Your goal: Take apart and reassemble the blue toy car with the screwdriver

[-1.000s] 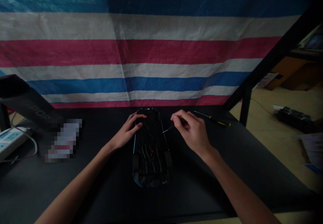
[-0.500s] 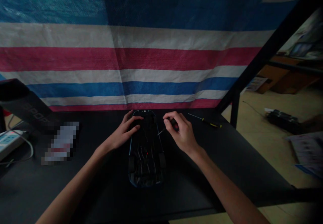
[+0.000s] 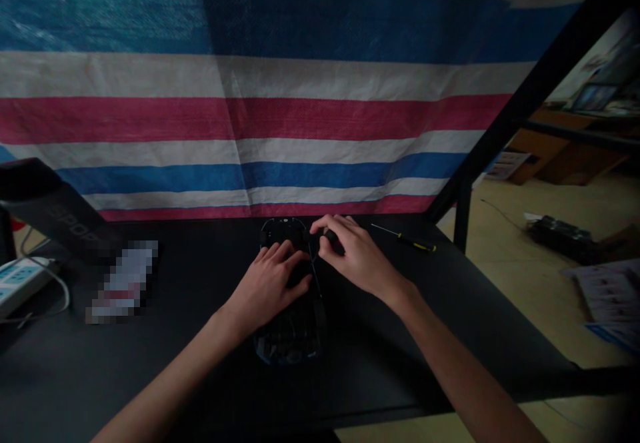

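An upside-down toy car (image 3: 289, 346) lies on the black table, with its dark underside and wheels up. My left hand (image 3: 273, 282) rests across the middle of the underside. Its fingers are bent and apart, and whatever lies under the palm is hidden. Just off the car's right side, my right hand (image 3: 353, 253) is closed around a screwdriver (image 3: 332, 239). Its dark handle shows between thumb and fingers, and the thin shaft reaches toward the car's edge; the tip is hard to make out.
Farther right on the table (image 3: 450, 336) lies a second screwdriver (image 3: 417, 241) with a yellow and black handle. A blurred-out packet (image 3: 125, 280), a dark box (image 3: 60, 210) and a white power strip (image 3: 25, 280) stand at left. Behind hangs a striped sheet (image 3: 300, 116).
My left hand has slid from the car's far left edge toward me and right, over the underside. My right hand has shifted slightly left with the screwdriver, closer to the car.
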Demonstrator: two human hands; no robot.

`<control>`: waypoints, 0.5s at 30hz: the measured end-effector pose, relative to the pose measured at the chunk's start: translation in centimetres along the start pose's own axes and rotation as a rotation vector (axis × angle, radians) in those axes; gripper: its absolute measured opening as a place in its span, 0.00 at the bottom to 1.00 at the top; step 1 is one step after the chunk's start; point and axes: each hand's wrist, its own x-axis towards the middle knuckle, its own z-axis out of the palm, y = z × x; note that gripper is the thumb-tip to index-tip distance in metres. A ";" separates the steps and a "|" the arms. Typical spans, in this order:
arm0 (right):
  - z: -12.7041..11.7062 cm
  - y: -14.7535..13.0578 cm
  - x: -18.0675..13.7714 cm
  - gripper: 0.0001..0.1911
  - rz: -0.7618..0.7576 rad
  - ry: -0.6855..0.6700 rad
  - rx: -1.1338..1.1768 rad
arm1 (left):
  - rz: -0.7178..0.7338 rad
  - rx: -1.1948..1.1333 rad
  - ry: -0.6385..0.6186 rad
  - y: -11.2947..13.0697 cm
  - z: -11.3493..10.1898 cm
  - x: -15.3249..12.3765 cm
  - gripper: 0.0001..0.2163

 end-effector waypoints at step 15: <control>-1.7 0.0 1.1 0.07 0.019 -0.218 -0.125 | 0.006 -0.014 -0.024 0.4 -0.4 0.0 0.14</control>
